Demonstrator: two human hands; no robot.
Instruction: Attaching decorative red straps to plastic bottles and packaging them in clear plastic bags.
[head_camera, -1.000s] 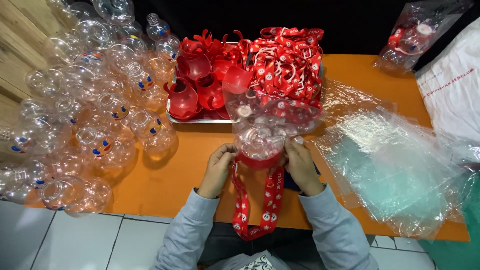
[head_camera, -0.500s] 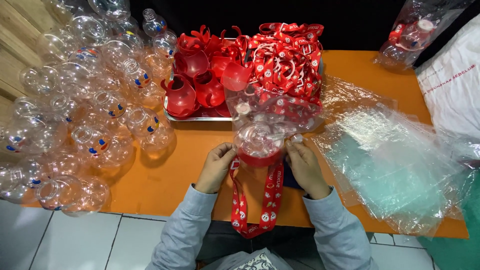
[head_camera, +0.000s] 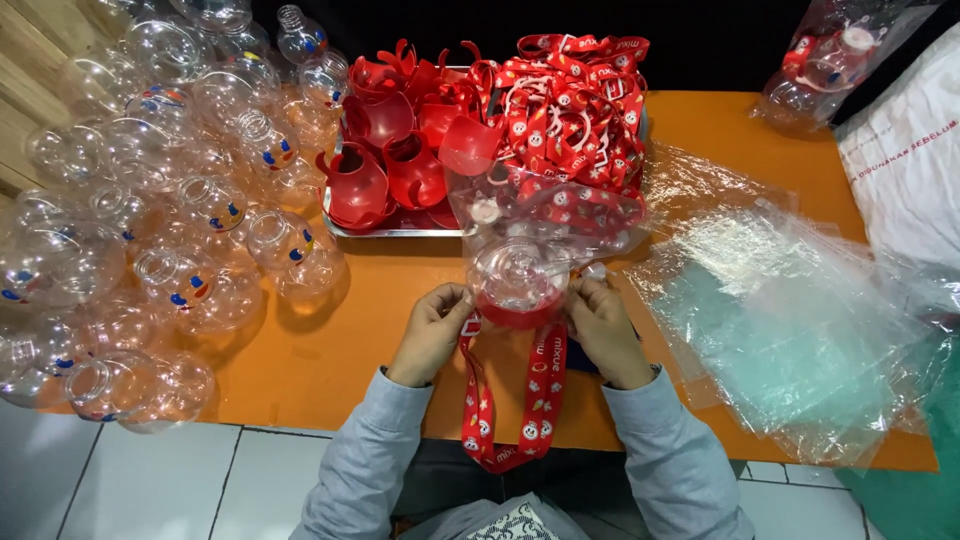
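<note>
Bottle (head_camera: 517, 283): clear, round, red base cup fitted, lying at the near middle of the orange desk (head_camera: 330, 350), partly inside a clear bag (head_camera: 545, 215). Red strap (head_camera: 525, 405) hangs from it over the desk edge toward the person

Left hand (head_camera: 432, 332): fingers closed on the bottle's left side at the red base. Right hand (head_camera: 603, 330): fingers pinched on the right side, at the bag's edge

Step in hand, as judged: bagging the assembled bottle, with the bag mouth being worked around its lower end. Next move would call for both hands to draw the film evenly past the base and tuck the dangling strap in without snagging

Behind: metal tray (head_camera: 395, 228) holding red cups (head_camera: 385, 160) and a heap of red straps (head_camera: 570, 110). Left: a pile of empty clear bottles (head_camera: 150, 200). Right: a loose stack of clear bags (head_camera: 790, 320). Far right corner: one bagged bottle (head_camera: 815, 65)
</note>
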